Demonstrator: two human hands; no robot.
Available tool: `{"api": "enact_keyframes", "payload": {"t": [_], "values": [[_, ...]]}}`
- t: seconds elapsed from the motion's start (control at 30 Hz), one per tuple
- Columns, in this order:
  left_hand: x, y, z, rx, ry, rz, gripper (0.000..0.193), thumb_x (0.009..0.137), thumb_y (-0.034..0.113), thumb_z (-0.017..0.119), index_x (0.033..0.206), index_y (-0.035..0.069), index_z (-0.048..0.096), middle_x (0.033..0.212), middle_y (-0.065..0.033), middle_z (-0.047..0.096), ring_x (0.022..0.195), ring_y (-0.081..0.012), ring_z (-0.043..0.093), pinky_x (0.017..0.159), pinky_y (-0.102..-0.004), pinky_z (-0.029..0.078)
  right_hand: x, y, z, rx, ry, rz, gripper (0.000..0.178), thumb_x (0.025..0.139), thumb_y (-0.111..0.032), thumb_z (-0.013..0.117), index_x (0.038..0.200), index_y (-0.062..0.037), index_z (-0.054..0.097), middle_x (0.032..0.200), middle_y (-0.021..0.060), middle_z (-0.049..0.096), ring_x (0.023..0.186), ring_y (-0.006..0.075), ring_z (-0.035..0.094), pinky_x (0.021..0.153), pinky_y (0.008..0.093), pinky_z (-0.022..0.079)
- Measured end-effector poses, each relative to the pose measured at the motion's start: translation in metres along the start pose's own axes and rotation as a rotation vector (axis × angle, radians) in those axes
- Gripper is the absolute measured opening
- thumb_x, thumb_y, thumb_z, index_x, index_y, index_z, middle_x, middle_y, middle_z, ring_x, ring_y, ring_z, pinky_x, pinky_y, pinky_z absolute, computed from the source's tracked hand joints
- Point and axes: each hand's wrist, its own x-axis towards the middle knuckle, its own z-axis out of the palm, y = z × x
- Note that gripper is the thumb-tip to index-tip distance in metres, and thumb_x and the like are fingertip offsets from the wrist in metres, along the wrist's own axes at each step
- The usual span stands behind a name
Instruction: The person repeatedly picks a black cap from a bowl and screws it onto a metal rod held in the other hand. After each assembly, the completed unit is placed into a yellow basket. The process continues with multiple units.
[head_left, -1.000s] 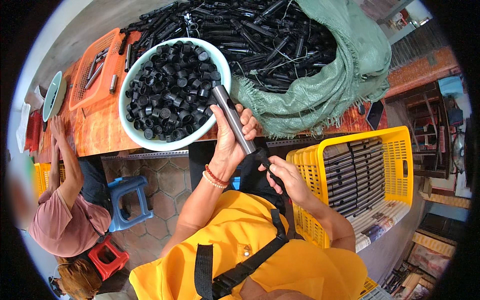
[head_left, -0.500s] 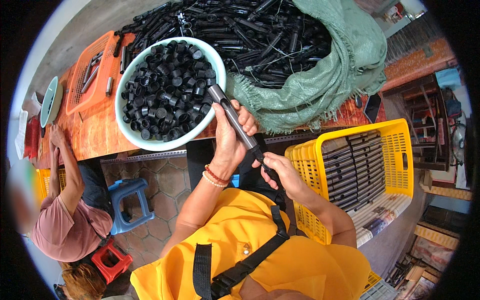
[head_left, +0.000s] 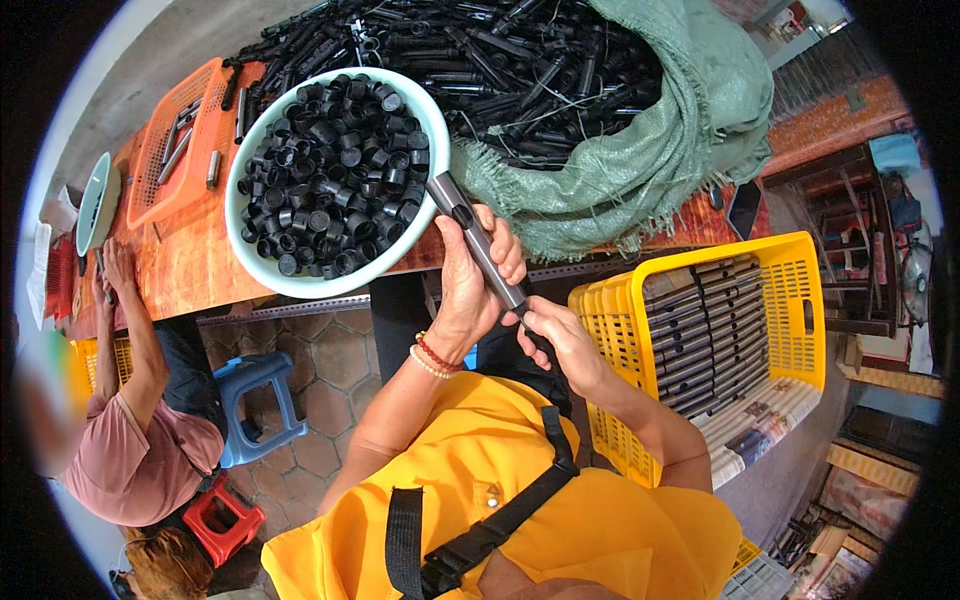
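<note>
My left hand (head_left: 468, 275) is wrapped round a grey metal tube (head_left: 470, 232) with a slot cut near its upper end. The tube slants from beside the basin's rim down to my right hand (head_left: 565, 340). My right hand is closed round a black plastic part (head_left: 519, 312) at the tube's lower end. Much of that part is hidden by my fingers, and it seems to sit inside the tube's mouth. Close by on the left is a pale green basin (head_left: 238, 222) full of small black caps (head_left: 340, 160).
Black plastic parts (head_left: 430, 60) spill from a green woven sack (head_left: 610, 200) on the table (head_left: 200, 265). To my right, a yellow crate (head_left: 640, 300) holds rows of tubes (head_left: 710, 330). An orange basket (head_left: 150, 200) and a co-worker (head_left: 140, 450) are at left, near a blue stool (head_left: 262, 400).
The black part has gone further into the tube's lower end, so less of it shows. Both my hands have drawn closer together. The co-worker's hands have shifted slightly.
</note>
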Motion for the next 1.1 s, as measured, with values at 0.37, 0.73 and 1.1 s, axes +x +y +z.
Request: {"api": "enact_keyframes", "payload": {"t": [0.37,0.73,1.1], "values": [[-0.002,-0.003,-0.001,0.011,0.013,0.009,0.049,0.088,0.061,0.040,0.091,0.012,0.041,0.066,0.0022,0.033,0.054,-0.0081,0.031,0.048,-0.0207,0.030,0.010,0.006,0.003,0.014,0.072,-0.035,0.026,0.089,-0.025,0.042,0.084,-0.0036,0.056,0.059,-0.0012,0.046,0.047,0.0062,0.039,0.043,0.0206,0.032],[0.000,-0.002,-0.004,-0.019,-0.034,-0.026,0.050,0.087,0.063,0.040,0.086,0.013,0.039,0.063,0.0031,0.032,0.053,-0.0079,0.030,0.048,-0.0210,0.029,0.014,0.003,0.005,0.000,0.081,-0.050,0.025,0.088,-0.021,0.042,0.085,-0.0014,0.057,0.061,-0.0017,0.047,0.048,0.0039,0.040,0.042,0.0177,0.031],[0.009,0.018,-0.007,-0.207,-0.076,-0.088,0.052,0.085,0.064,0.042,0.079,0.013,0.040,0.063,0.0035,0.032,0.056,-0.0085,0.032,0.056,-0.0230,0.036,0.002,0.002,-0.009,0.093,-0.124,0.014,0.051,0.091,-0.016,0.057,0.133,-0.0014,0.033,0.078,0.0052,0.054,0.051,0.0079,0.052,0.048,0.0207,0.043]]}}
